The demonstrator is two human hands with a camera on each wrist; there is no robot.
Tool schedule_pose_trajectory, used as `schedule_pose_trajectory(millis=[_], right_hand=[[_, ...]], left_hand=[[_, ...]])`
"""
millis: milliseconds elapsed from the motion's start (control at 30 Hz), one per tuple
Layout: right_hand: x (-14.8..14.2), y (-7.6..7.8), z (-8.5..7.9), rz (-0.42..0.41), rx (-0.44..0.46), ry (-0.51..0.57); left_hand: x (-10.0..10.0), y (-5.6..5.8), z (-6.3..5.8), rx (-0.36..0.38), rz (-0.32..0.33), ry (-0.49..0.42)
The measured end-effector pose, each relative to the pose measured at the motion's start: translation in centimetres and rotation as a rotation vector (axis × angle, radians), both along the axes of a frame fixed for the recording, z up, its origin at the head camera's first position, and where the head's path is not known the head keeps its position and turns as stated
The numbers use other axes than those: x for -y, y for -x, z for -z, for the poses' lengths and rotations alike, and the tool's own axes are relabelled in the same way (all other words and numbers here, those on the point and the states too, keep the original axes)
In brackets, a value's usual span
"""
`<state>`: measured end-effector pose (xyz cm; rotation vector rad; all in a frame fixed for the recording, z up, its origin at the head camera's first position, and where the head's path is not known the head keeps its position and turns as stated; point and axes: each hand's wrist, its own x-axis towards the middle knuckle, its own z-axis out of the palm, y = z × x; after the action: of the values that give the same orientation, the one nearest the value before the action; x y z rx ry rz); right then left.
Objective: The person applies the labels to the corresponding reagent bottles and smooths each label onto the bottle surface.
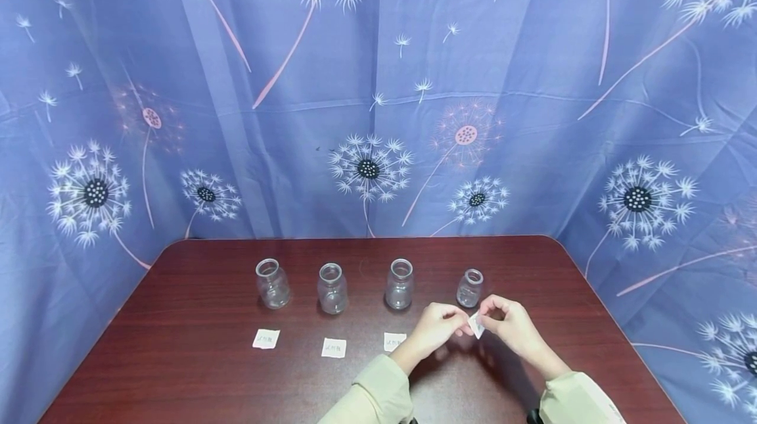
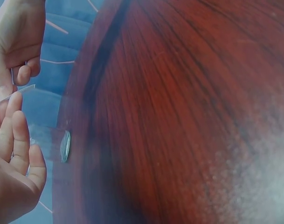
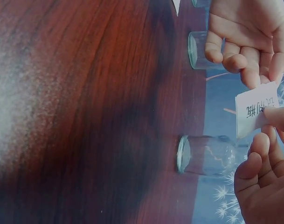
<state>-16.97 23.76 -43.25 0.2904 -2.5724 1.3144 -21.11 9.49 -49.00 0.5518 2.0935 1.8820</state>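
Nearest are two pale, turned-up sleeves, the left sleeve [image 1: 372, 392] and the right sleeve [image 1: 576, 399]. Beyond the cuffs, both hands meet above the tabletop [image 1: 195, 371], toward its right side. The left hand [image 1: 434, 329] pinches one edge of a small white label [image 1: 476, 327]; the right hand [image 1: 513, 325] has its thumb on the label's written face and fingers behind, so each grip is closed on it. The label is tilted between them, just in front of the smallest jar.

Three more labels lie flat in a loose row: a left label [image 1: 266, 338], a middle label [image 1: 334, 348] and a third label [image 1: 393, 340], partly covered by the left wrist.

Farther back stand four clear glass jars, upright and apart: a left jar [image 1: 274, 287], a second jar [image 1: 332, 291], a third jar [image 1: 399, 287] and the smallest jar [image 1: 470, 291]. Behind the tabletop hangs a blue dandelion-print curtain [image 1: 284, 148].
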Motion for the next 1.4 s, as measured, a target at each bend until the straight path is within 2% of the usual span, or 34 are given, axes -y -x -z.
schedule_pose_trajectory(millis=[600, 1133, 1400], right_hand=[[-0.03, -0.03, 0.14, -0.037, -0.034, 0.003], [-0.12, 0.01, 0.26, -0.062, -0.048, 0.005], [-0.28, 0.20, 0.61, -0.073, -0.066, 0.002]], left_hand=[[0.29, 0.01, 0.13, -0.066, 0.063, 0.005], [0.34, -0.02, 0.09, -0.049, 0.059, -0.002], [0.31, 0.06, 0.22, -0.098, 0.052, 0.042]])
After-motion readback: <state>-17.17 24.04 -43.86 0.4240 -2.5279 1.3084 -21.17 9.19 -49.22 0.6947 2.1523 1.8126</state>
